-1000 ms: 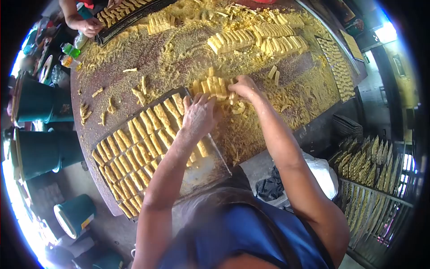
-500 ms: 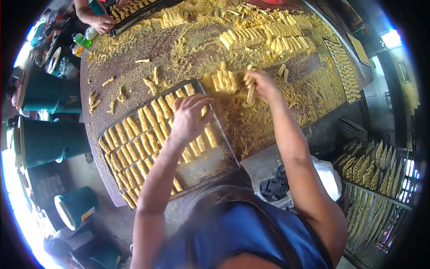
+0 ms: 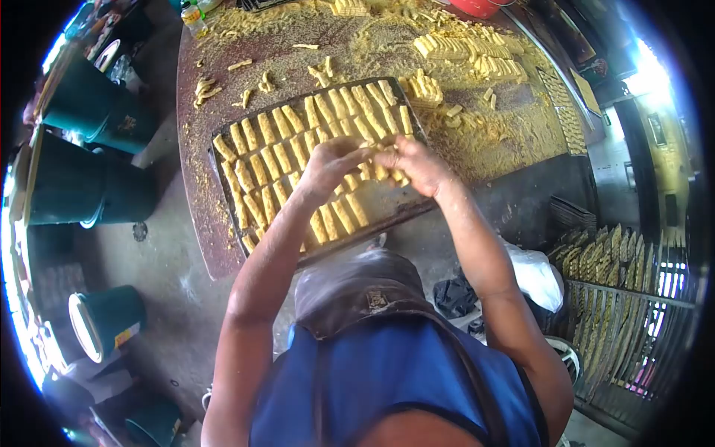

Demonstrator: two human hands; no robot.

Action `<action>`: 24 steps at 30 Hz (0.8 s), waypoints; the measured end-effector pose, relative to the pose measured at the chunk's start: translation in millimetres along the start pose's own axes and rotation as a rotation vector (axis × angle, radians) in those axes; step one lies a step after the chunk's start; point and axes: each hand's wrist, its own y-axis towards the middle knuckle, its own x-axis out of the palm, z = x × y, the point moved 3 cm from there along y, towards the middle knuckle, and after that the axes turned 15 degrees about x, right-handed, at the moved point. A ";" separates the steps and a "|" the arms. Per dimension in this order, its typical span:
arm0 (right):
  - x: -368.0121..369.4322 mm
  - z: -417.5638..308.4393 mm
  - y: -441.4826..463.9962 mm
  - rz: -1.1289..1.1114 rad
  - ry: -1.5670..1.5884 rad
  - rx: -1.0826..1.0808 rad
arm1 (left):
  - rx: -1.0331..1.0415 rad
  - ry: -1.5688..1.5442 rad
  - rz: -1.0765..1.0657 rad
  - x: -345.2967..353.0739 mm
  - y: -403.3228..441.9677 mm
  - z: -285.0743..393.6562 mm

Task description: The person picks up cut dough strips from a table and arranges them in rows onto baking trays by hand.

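Observation:
A dark baking tray [image 3: 237, 242] holds rows of pale yellow dough sticks [image 3: 283, 158], laid side by side. Over its right part my two hands come close together at the fingertips. My left hand [image 3: 333, 165] is closed, thumb and fingers pinching the end of a dough stick. Curled above the near right rows, my right hand [image 3: 418, 165] is closed on dough sticks that show partly below its fingers; how many it holds is hidden. Just beyond the tray's right corner lies a small stack of cut dough sticks [image 3: 421, 89].
The brown table [image 3: 195, 160] is strewn with yellow crumbs and dough scraps [image 3: 206, 91]. Stacked dough strips [image 3: 465, 51] lie at the back right, near a red container [image 3: 474, 7]. Green bins [image 3: 93, 179] stand left. A rack of filled trays [image 3: 611, 298] is at the right.
My right hand has moved from the table beside the stack to over the tray, bringing dough with it. The view has shifted, and the co-worker's hands at top left have left the picture.

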 end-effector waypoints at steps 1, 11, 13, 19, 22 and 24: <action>5.3 12.5 0.4 0.012 -0.051 0.008 | -0.038 -0.042 0.047 -2.5 -9.6 -5.5; 5.4 71.4 1.0 0.025 -0.168 0.027 | 0.091 0.763 -0.016 26.0 -50.5 2.9; 3.0 68.2 -0.5 -0.025 -0.151 0.045 | 0.005 0.724 -0.021 34.5 -49.3 1.9; -11.1 68.8 -3.2 0.434 -0.972 -0.461 | -0.203 0.822 -0.058 59.4 -42.6 24.3; -6.1 69.3 -10.8 0.498 -1.036 -0.395 | -0.208 0.877 -0.048 68.8 -40.4 32.7; -8.2 67.8 -6.4 0.509 -1.062 -0.312 | -0.068 0.997 -0.017 61.1 -38.7 6.3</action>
